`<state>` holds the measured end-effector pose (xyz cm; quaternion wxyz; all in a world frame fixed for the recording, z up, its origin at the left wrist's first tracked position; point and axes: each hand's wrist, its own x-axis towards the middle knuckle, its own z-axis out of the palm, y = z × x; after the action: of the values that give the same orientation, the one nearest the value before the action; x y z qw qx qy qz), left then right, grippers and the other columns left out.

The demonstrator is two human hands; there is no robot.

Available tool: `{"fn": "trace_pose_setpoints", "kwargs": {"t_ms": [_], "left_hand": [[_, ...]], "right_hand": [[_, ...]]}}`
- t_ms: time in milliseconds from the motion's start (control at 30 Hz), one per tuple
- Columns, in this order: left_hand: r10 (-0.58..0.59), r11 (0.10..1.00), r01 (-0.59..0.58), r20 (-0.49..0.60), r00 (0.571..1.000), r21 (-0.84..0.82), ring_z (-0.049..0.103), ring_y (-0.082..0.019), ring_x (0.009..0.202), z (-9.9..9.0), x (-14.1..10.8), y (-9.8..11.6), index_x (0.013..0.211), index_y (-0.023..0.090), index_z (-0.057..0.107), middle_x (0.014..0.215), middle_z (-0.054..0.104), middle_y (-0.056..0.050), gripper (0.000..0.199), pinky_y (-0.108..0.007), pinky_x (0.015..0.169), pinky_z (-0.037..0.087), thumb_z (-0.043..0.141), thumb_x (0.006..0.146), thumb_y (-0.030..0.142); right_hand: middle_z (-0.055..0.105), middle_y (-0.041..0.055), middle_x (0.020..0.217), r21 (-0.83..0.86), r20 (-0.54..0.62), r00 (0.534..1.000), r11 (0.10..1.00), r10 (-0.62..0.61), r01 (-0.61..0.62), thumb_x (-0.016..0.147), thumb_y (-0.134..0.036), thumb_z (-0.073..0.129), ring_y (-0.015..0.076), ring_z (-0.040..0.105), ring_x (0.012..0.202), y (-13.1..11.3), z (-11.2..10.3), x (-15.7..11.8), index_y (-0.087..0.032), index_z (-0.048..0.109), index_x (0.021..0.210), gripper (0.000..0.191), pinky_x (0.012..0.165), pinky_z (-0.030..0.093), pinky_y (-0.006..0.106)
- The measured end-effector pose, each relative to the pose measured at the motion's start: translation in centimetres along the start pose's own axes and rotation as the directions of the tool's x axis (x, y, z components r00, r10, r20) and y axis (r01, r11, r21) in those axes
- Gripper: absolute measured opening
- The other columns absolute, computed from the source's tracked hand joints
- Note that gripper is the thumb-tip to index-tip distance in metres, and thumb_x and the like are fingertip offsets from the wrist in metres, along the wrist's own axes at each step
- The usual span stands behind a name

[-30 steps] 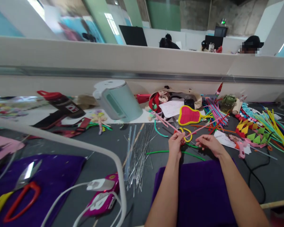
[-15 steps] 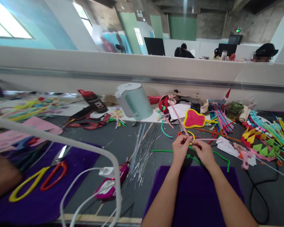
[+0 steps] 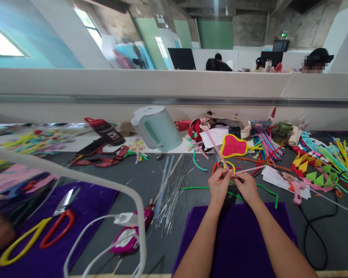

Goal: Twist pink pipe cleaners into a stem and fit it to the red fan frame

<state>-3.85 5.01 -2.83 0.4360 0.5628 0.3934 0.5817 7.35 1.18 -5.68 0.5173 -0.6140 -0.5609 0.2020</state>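
Both hands are close together over the grey table, above a purple cloth (image 3: 234, 239). My left hand (image 3: 219, 187) is closed, its fingertips pinching a pink pipe cleaner (image 3: 216, 146) whose one length rises up and to the left. Beside it my right hand (image 3: 246, 187) pinches the same pink material, where another length runs off to the right. Whether the two lengths are one piece is hidden at the fingertips. Scissors with red and yellow handles (image 3: 233, 166) lie just behind the fingers. A green pipe cleaner (image 3: 197, 188) passes on the table under the hands.
Left: a kettle (image 3: 158, 129), grey wires (image 3: 175, 197), large scissors (image 3: 59, 227), a white cable and tube (image 3: 139, 216), part of a person's arm. Right: a pink glue gun (image 3: 298, 191) with black cord, paper, a red-yellow shape (image 3: 234, 146). People sit beyond the partition.
The whole view has shifted slightly. The pink length on the left now stands a little further from the fingers' right side, and the right-hand length tilts more upward. Both hands stay pinched together.
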Motion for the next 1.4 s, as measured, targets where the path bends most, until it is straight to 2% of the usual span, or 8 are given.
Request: {"fn": "trace_pose_setpoints", "kwargs": {"t_ms": [233,633,833,1000,1133,1233,1300,1400], "left_hand": [[-0.211,0.946,0.232,0.112,0.971,-0.227,0.048,-0.009,0.048,-0.5,0.5,0.0,0.058,0.016,0.064,0.055,0.058,0.002,0.023,-0.021,0.052,0.04,0.074,0.066,0.035],[-0.302,0.892,0.356,0.218,0.928,-0.279,0.045,-0.007,0.045,-0.3,0.6,-0.3,0.056,0.015,0.061,0.051,0.055,0.002,0.028,-0.02,0.047,0.038,0.078,0.061,0.036],[-0.259,0.888,0.338,0.268,0.928,-0.311,0.049,-0.009,0.049,-0.6,0.5,0.1,0.058,0.015,0.062,0.054,0.057,0.0,0.03,-0.02,0.05,0.039,0.079,0.058,0.039],[-0.21,0.884,0.317,0.314,0.926,-0.344,0.049,-0.009,0.051,-0.9,0.5,0.4,0.057,0.015,0.062,0.056,0.057,0.0,0.03,-0.021,0.052,0.04,0.079,0.059,0.039],[-0.23,0.904,0.305,0.263,0.937,-0.298,0.049,-0.01,0.05,-0.5,0.6,0.2,0.059,0.015,0.064,0.055,0.058,0.0,0.029,-0.021,0.051,0.039,0.078,0.061,0.04],[-0.221,0.941,0.256,0.171,0.96,-0.223,0.047,-0.009,0.048,0.1,0.6,-0.2,0.063,0.015,0.067,0.056,0.06,0.0,0.028,-0.02,0.048,0.037,0.076,0.062,0.041],[-0.203,0.96,0.222,0.117,0.972,-0.173,0.045,-0.008,0.046,0.3,0.5,-0.3,0.063,0.015,0.067,0.054,0.059,0.001,0.025,-0.019,0.046,0.035,0.076,0.062,0.039],[-0.198,0.967,0.208,0.077,0.977,-0.147,0.044,-0.007,0.045,0.3,0.5,-0.6,0.06,0.015,0.066,0.052,0.059,0.001,0.024,-0.019,0.044,0.035,0.076,0.062,0.037]], "right_hand": [[0.069,0.0022,0.077,0.506,0.117,0.986,0.848,0.115,-0.159,0.074,-0.03,0.068,0.018,0.061,0.073,-1.6,-1.4,0.6,-0.022,0.072,0.081,0.011,0.069,0.047,0.029],[0.068,0.0011,0.067,0.428,0.127,0.98,0.883,0.152,-0.192,0.072,-0.035,0.07,0.0168,0.059,0.063,-2.3,-2.1,0.5,-0.019,0.072,0.072,0.016,0.063,0.045,0.028],[0.067,0.0014,0.063,0.641,0.292,0.893,0.623,0.342,-0.449,0.063,-0.035,0.077,0.0132,0.058,0.058,-2.6,-1.8,0.4,-0.017,0.072,0.069,0.019,0.056,0.044,0.025],[0.065,0.0015,0.065,0.7,0.429,0.831,0.451,0.354,-0.554,0.061,-0.033,0.078,0.0102,0.054,0.054,-2.8,-0.8,0.0,-0.016,0.069,0.068,0.02,0.052,0.043,0.022],[0.062,0.0013,0.065,0.633,0.136,0.941,0.703,0.311,-0.324,0.069,-0.036,0.07,0.0136,0.055,0.06,-2.5,-0.1,-0.1,-0.019,0.064,0.07,0.018,0.06,0.045,0.026],[0.062,0.0036,0.072,0.224,-0.135,0.988,0.973,0.078,-0.046,0.081,-0.034,0.057,0.0166,0.054,0.068,-2.4,-0.4,-0.1,-0.02,0.062,0.073,0.017,0.067,0.045,0.03],[0.06,0.005,0.074,-0.117,-0.177,0.973,0.985,-0.148,0.128,0.087,-0.029,0.05,0.0184,0.053,0.074,-2.4,-0.9,-0.2,-0.02,0.061,0.072,0.02,0.071,0.042,0.031],[0.058,0.005,0.071,-0.433,-0.092,0.918,0.846,-0.385,0.311,0.091,-0.022,0.045,0.019,0.051,0.074,-2.6,-1.5,-0.4,-0.02,0.057,0.069,0.025,0.071,0.039,0.031]]}}
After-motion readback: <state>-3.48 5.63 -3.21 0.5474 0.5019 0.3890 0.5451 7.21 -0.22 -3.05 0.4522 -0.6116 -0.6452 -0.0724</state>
